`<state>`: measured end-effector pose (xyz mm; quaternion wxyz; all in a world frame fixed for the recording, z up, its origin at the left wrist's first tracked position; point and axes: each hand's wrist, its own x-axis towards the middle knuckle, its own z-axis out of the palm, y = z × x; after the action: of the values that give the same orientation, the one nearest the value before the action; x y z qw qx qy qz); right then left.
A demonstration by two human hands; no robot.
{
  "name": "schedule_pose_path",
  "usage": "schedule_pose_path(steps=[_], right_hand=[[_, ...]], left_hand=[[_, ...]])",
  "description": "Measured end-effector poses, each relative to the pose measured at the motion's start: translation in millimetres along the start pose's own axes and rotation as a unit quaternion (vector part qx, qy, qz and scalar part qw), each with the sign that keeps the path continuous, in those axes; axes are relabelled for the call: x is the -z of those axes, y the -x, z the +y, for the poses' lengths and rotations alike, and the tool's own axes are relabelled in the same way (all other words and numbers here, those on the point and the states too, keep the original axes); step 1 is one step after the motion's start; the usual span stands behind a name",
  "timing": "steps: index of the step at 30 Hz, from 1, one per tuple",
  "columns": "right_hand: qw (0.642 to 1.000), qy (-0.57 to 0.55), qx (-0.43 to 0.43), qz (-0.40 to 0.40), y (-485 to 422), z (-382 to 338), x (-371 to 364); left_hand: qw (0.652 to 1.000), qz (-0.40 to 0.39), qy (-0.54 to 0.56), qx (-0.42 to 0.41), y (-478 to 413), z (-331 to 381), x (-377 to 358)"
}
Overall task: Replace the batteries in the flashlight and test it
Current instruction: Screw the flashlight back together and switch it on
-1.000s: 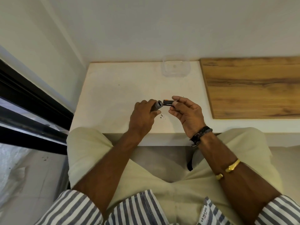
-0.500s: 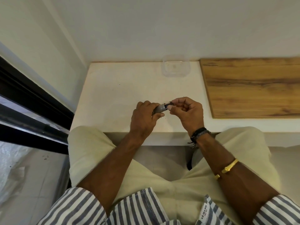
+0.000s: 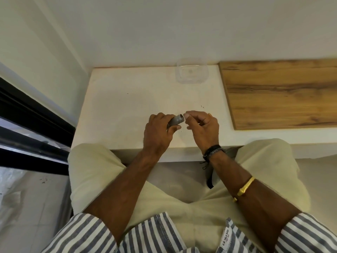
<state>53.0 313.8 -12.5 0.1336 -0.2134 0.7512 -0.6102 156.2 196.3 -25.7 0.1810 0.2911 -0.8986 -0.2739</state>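
L hand [image 3: 158, 131] fingers wrap flashlight [image 3: 176, 121]; R hand [image 3: 203, 125] fingers curled at its open end, can't tell if holding anything. Keep flashlight steady, seat battery straight.

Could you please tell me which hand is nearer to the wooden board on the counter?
The right hand: it is just left of the wooden board, with a strip of counter between. The left hand, whose grip holds the flashlight, is farther left, beyond the right.
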Motion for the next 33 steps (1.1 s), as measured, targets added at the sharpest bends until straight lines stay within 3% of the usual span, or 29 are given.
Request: schedule_pose_path(steps=[2, 5, 10, 16, 21, 26, 33], right_hand=[[0.998, -0.004, -0.036, 0.050, -11, 2, 10], [0.991, 0.094, -0.050, 0.077, -29, 11, 31], [0.942, 0.334, -0.020, -0.017, -39, 30, 34], [0.901, 0.430, -0.017, -0.057, -45, 46, 21], [0.916, 0.398, 0.018, -0.036, -46, 42, 21], [0.972, 0.222, 0.071, -0.014, -39, 24, 15], [0.981, 0.141, 0.076, -0.107, -20, -1, 15]], left_hand=[[1.000, -0.016, 0.002, 0.009, 0, -3, -2], [0.999, -0.022, 0.013, 0.021, -1, -5, -2], [0.999, -0.030, 0.024, 0.024, -2, -8, -5], [0.999, -0.026, 0.043, 0.004, 2, -10, -3], [0.999, -0.023, 0.049, -0.006, 1, -8, -3], [0.999, -0.018, 0.038, 0.010, -1, -9, -5], [1.000, 0.004, 0.027, 0.009, -2, -11, -1]])
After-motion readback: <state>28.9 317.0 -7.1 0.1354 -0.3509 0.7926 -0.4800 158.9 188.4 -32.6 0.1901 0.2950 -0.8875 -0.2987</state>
